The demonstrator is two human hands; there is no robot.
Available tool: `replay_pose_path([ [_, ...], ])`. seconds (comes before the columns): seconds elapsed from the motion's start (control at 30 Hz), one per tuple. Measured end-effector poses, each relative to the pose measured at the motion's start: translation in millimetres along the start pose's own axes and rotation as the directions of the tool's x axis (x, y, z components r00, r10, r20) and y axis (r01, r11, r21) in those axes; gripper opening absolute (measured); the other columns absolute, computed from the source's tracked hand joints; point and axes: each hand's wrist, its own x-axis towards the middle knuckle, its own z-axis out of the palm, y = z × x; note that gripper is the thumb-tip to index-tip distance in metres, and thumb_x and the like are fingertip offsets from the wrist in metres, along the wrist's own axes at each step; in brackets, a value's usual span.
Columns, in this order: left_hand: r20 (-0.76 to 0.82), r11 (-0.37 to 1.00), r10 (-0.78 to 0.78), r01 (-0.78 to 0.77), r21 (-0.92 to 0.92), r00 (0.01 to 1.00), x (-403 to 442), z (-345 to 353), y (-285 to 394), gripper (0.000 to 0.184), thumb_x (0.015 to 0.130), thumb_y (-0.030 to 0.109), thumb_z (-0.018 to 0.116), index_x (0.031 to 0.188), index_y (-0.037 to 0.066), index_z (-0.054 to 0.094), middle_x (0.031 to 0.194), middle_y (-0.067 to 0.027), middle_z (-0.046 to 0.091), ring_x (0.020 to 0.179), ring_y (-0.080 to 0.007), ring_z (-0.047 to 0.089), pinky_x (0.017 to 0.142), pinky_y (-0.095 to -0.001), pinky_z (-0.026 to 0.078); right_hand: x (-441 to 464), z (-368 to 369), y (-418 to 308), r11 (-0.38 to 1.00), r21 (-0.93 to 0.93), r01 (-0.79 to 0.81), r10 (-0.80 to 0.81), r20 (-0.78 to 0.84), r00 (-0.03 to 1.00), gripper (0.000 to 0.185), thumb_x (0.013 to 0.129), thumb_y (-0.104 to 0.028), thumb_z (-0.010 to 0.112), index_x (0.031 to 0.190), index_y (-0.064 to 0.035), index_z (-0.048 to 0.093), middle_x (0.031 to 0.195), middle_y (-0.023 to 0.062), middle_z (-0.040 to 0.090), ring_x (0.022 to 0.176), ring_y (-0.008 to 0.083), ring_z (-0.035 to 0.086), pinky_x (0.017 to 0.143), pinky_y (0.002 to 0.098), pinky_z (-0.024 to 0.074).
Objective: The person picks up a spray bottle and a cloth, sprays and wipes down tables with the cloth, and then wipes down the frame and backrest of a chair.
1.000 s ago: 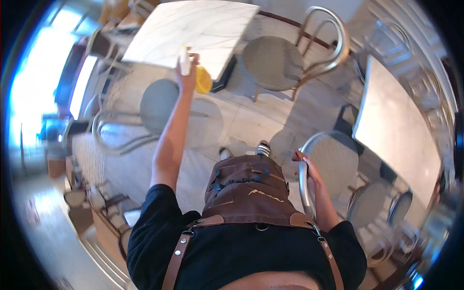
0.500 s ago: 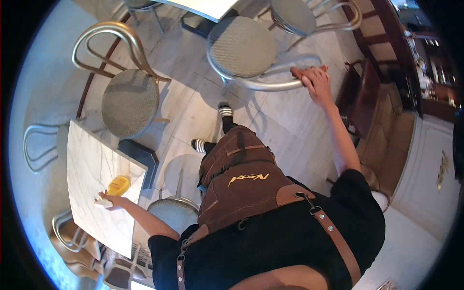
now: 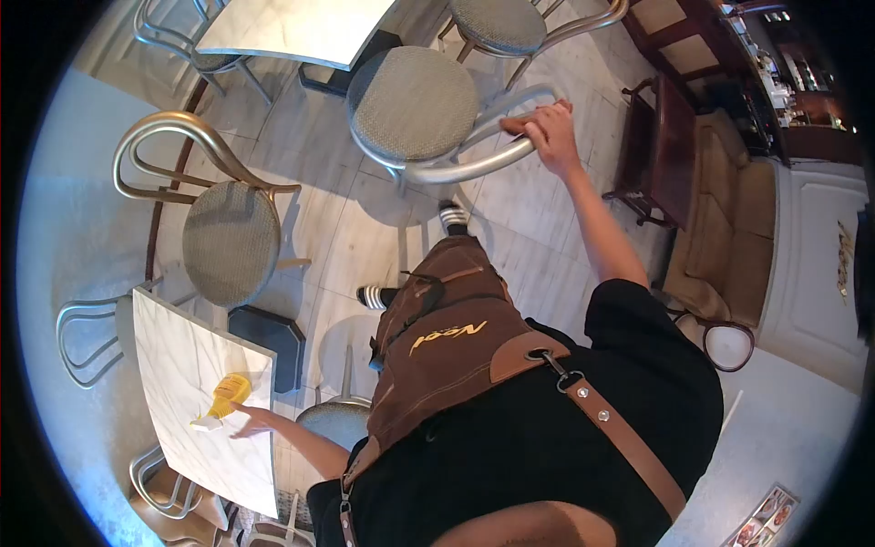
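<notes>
My left hand (image 3: 252, 420) is beside a yellow spray bottle (image 3: 231, 392) with a white spray head, at the edge of a marble-patterned table (image 3: 173, 365). Its fingers are apart and it looks free of the bottle. My right hand (image 3: 554, 137) is closed over a brown cloth (image 3: 516, 124), pressed on the curved silver back rail of a chair (image 3: 488, 166). That chair has a round grey woven seat. Most of the cloth is hidden under my fingers.
Another round-seated chair (image 3: 232, 242) stands to the left. A second marble-patterned table (image 3: 301, 27) and a further chair (image 3: 501, 23) are ahead. A dark wooden table (image 3: 665, 150) and a brown sofa (image 3: 725, 237) are on the right. A chair seat (image 3: 333, 421) is below my left arm.
My left hand has let go of the spray bottle, which is on the table. My right hand stays on the chair's back rail with the cloth. The view has shifted.
</notes>
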Motion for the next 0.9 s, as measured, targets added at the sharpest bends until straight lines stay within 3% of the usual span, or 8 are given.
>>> replay_pose_path([
  [0.17, -0.016, 0.964, 0.119, -0.111, 0.242, 0.993, -129, -64, 71, 0.091, 0.094, 0.052, 0.067, 0.151, -0.007, 0.027, 0.145, -0.0299, 0.042, 0.134, -0.0462, 0.044, 0.112, -0.0522, 0.037, 15, 21, 111, 0.973, 0.227, -0.046, 0.079, -0.135, 0.988, 0.027, 0.098, -0.023, 0.055, 0.105, -0.0013, 0.069, 0.111, 0.0123, 0.068, 0.114, 0.0285, 0.060, 0.103, 0.0434, 0.0417],
  [0.23, 0.079, 0.941, 0.339, -0.339, -0.007, 0.938, -194, -58, 122, 0.078, 0.098, 0.043, 0.065, 0.149, -0.005, 0.033, 0.148, -0.0290, 0.041, 0.137, -0.0427, 0.043, 0.113, -0.0505, 0.037, 22, 45, 162, 0.535, 0.747, -0.394, 0.455, 0.138, 0.880, 0.032, 0.102, -0.028, 0.050, 0.114, -0.0029, 0.067, 0.116, 0.0087, 0.067, 0.113, 0.0220, 0.061, 0.105, 0.0389, 0.0416],
  [0.3, 0.371, 0.905, 0.369, -0.240, -0.351, 0.852, -265, -55, 221, 0.066, 0.097, 0.033, 0.067, 0.146, -0.004, 0.042, 0.147, -0.0225, 0.048, 0.138, -0.0372, 0.043, 0.116, -0.0479, 0.034, 44, 62, 211, 0.288, 0.828, -0.481, 0.323, 0.389, 0.863, 0.038, 0.104, -0.031, 0.046, 0.121, -0.0021, 0.063, 0.122, 0.0097, 0.065, 0.108, 0.0181, 0.062, 0.098, 0.0349, 0.0477],
  [0.37, 0.549, 0.716, 0.635, -0.147, -0.683, 0.543, -335, -69, 351, 0.056, 0.095, 0.024, 0.064, 0.142, -0.002, 0.049, 0.142, -0.0201, 0.054, 0.139, -0.0367, 0.043, 0.119, -0.0501, 0.028, 57, 78, 224, -0.363, 0.589, -0.722, 0.186, 0.805, 0.563, 0.036, 0.104, -0.028, 0.046, 0.126, -0.0040, 0.060, 0.123, 0.0185, 0.066, 0.104, 0.0247, 0.067, 0.087, 0.0387, 0.0563],
  [0.5, 0.452, 0.393, 0.859, -0.256, -0.883, -0.241, -420, -105, 544, 0.067, 0.079, 0.038, 0.082, 0.133, 0.006, 0.058, 0.133, -0.0155, 0.061, 0.126, -0.0345, 0.057, 0.109, -0.0486, 0.043, 59, 147, 217, -0.375, 0.637, -0.673, 0.210, 0.766, 0.608, 0.039, 0.102, -0.033, 0.047, 0.120, -0.0021, 0.061, 0.110, 0.0176, 0.068, 0.088, 0.0226, 0.067, 0.074, 0.0344, 0.0544],
  [0.67, 0.573, 0.457, 0.778, -0.393, -0.798, -0.258, -485, -99, 561, 0.062, 0.071, 0.040, 0.086, 0.122, 0.011, 0.066, 0.114, -0.0048, 0.071, 0.102, -0.0244, 0.070, 0.089, -0.0395, 0.055, 46, 129, 219, -0.589, 0.609, -0.531, 0.246, 0.761, 0.600, 0.042, 0.100, -0.037, 0.045, 0.109, -0.0010, 0.065, 0.099, 0.0150, 0.069, 0.076, 0.0211, 0.066, 0.064, 0.0269, 0.0510],
  [0.83, 0.667, 0.560, 0.716, -0.401, -0.725, -0.205, -487, -102, 571, 0.057, 0.073, 0.048, 0.083, 0.116, 0.013, 0.069, 0.108, -0.0027, 0.073, 0.094, -0.0261, 0.072, 0.078, -0.0409, 0.057, 81, 74, 257, 0.003, 0.622, -0.783, 0.000, 0.783, 0.622, 0.037, 0.100, -0.033, 0.048, 0.096, -0.0010, 0.067, 0.098, 0.0113, 0.065, 0.095, 0.0195, 0.062, 0.087, 0.0327, 0.0477],
  [0.9, 0.696, 0.614, 0.704, -0.371, -0.697, -0.143, -483, -101, 584, 0.060, 0.076, 0.055, 0.078, 0.116, 0.011, 0.069, 0.107, -0.0054, 0.072, 0.094, -0.0284, 0.071, 0.079, -0.0418, 0.057, 98, 76, 258, 0.387, 0.664, -0.640, -0.263, 0.745, 0.614, 0.033, 0.098, -0.025, 0.053, 0.088, 0.0029, 0.067, 0.098, 0.0098, 0.064, 0.101, 0.0250, 0.061, 0.099, 0.0372, 0.0434],
])
